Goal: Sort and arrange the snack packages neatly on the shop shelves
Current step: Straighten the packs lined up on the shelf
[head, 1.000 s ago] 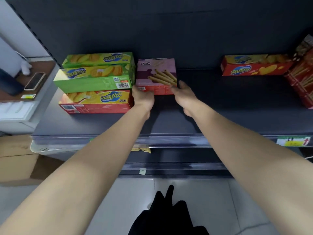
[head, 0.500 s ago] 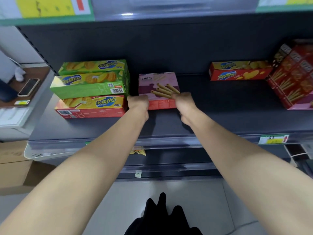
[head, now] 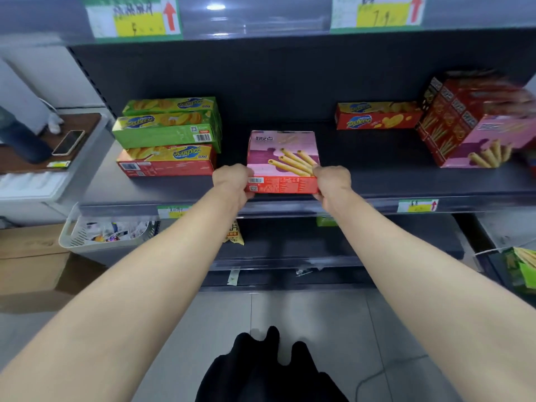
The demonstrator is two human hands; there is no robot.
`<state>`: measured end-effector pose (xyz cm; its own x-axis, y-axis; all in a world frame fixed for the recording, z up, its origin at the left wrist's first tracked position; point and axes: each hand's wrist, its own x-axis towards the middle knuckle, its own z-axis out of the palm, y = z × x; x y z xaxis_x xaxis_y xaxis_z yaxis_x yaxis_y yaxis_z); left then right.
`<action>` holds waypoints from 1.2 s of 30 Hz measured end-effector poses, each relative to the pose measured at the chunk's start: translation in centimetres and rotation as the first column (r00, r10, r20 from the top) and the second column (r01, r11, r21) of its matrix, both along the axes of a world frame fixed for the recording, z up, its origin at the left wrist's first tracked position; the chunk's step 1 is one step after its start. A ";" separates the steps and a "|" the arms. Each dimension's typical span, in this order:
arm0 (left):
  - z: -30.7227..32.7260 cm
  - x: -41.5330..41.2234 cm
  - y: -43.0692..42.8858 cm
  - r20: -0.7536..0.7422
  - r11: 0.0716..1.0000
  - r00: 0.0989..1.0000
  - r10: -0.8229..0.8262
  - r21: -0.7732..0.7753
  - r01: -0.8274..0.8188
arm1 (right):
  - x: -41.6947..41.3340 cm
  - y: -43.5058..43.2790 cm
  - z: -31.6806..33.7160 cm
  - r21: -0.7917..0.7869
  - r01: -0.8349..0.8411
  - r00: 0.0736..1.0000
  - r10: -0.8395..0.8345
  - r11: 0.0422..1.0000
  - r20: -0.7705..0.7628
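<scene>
A pink wafer-roll box (head: 278,152) with a red front side lies flat near the front edge of the dark shelf (head: 377,181). My left hand (head: 232,181) grips its front left corner and my right hand (head: 332,181) grips its front right corner. To the left stands a stack of two green biscuit boxes (head: 168,126) on a red biscuit box (head: 166,161). Another red biscuit box (head: 377,116) lies at the back right. A tilted group of red and pink wafer-roll boxes (head: 470,123) leans at the far right.
A white basket (head: 110,233) of small packets hangs at the lower left. Below sits a cardboard carton (head: 32,256). A side counter (head: 37,152) holds a phone. A yellow snack bag (head: 235,233) lies on the lower shelf. Green packaging (head: 519,268) shows at the right edge.
Both hands have drawn the pink box forward and to the right, away from the stacked biscuit boxes. The view has tilted up, showing the upper shelf's price tags.
</scene>
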<state>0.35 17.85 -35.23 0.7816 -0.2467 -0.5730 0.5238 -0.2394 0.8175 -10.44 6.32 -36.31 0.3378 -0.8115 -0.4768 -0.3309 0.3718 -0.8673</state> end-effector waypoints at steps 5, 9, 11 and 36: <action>1.9 -4.1 2.6 0.013 0.989 0.993 -0.120 -0.086 0.120 | -4.7 0.5 2.0 -0.012 -0.097 0.994 0.097 0.995 0.056; 2.4 -7.2 3.4 0.039 0.955 0.958 -0.285 -0.074 0.288 | -9.0 1.8 2.7 -0.013 -0.120 0.990 0.120 0.993 0.074; 2.3 -8.4 3.2 0.060 0.941 0.943 -0.328 -0.062 0.332 | -11.1 2.2 2.7 -0.023 -0.085 0.989 0.087 0.996 0.118; 4.0 -21.4 -12.1 0.102 0.771 0.806 -0.583 -0.242 0.589 | -26.1 -7.0 4.4 -0.004 0.342 0.805 -0.291 0.940 0.518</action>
<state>-21.03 5.74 -31.20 0.4485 -0.7923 -0.4136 0.3324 -0.2817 0.9001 -36.56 -0.69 -31.88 0.2256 -0.9468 -0.2295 0.2819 0.2889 -0.9149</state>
